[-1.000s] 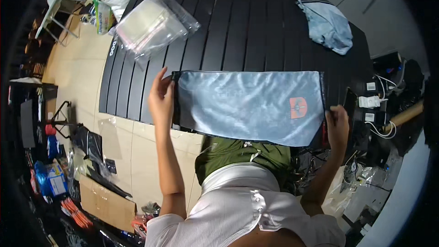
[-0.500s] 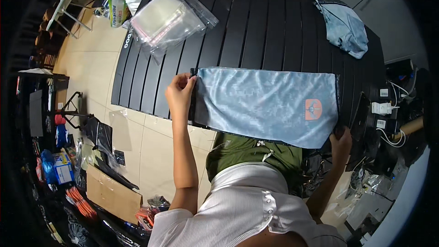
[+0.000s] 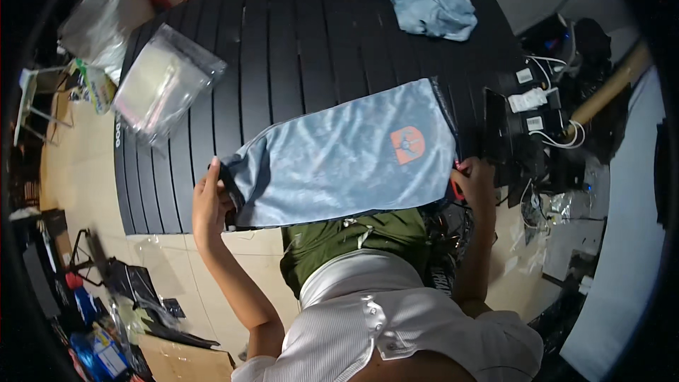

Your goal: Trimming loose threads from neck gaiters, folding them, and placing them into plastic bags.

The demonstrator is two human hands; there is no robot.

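A light blue, mottled fabric piece (image 3: 332, 163) with dark edges and an orange printed patch lies flat on the black slatted table, slightly slanted, its near edge by my lap. At its left end, my left hand (image 3: 210, 201) pinches the dark hem, and the fabric there is bunched and a little raised. My right hand (image 3: 477, 185) is closed at the lower right corner, beside the dark right edge. Between its fingers shows a small red loop (image 3: 457, 188), like a scissor handle; the rest of it is hidden.
Clear plastic bags with pale contents (image 3: 159, 88) lie at the table's far left. A crumpled blue fabric piece (image 3: 431, 6) lies at the far right. White plugs and cables (image 3: 530, 99) sit off the right side. A cardboard sheet (image 3: 180, 359) is on the floor lower left.
My view has shifted, so the table sits further left. The fabric has turned to a slant, its left end now bunched in my left hand. A red loop now shows at my right hand.
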